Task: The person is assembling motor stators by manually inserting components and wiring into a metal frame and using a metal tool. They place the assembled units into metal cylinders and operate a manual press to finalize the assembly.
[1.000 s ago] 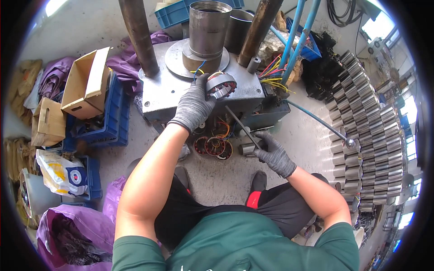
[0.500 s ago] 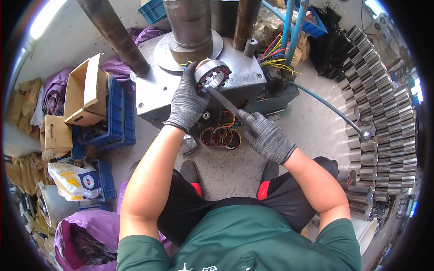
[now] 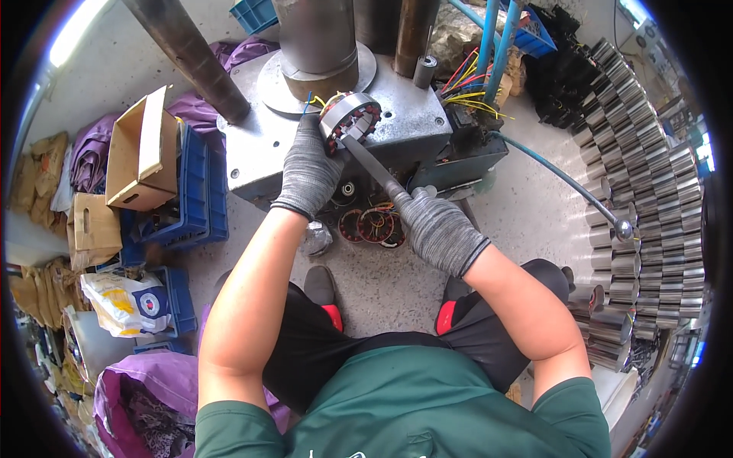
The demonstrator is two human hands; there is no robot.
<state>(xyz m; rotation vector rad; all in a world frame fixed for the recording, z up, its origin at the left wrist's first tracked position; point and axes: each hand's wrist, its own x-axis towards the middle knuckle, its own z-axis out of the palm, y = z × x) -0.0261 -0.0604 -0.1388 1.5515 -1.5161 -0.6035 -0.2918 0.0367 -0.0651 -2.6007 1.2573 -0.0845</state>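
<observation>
Head view: the left hand (image 3: pixel 310 169) grips a wound metal ring (image 3: pixel 343 112), the right hand (image 3: pixel 443 229) a flat bar (image 3: pixel 372 165) at its opening (best kept clear of the windings (image 3: pixel 334 137)).

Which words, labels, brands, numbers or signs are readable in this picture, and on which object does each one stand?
None reads clearly.
White-and-yellow bag: round blue emblem, its details too small to read.
Green shirt: white marks at the lower picture edge, cut off, unreadable.
Wound stator ring and flat metal tool: no text I can make out.
</observation>
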